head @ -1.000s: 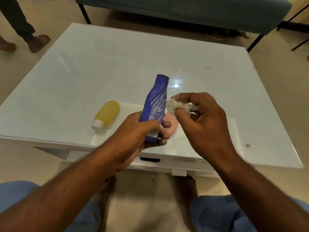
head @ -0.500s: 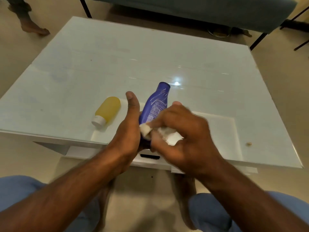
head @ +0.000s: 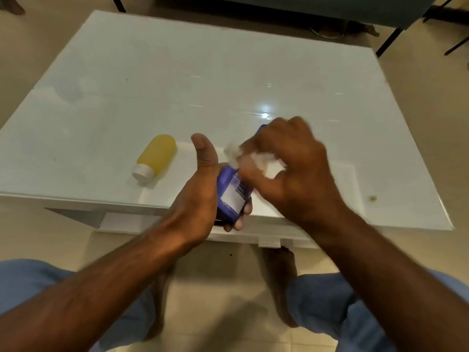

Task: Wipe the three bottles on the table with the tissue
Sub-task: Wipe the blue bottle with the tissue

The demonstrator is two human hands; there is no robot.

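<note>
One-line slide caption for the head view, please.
Left hand grips a blue plastic bottle while right hand rubs crumpled white tissue along it.

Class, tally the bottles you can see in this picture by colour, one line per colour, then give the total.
Blue bottle: 1, held in the left hand
Yellow bottle: 1, lying on the table
Total in view: 2

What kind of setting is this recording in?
Probably a home living room: a low white glass-topped coffee table, a teal sofa on thin dark legs behind it, and beige tiled floor under bare feet.
</note>
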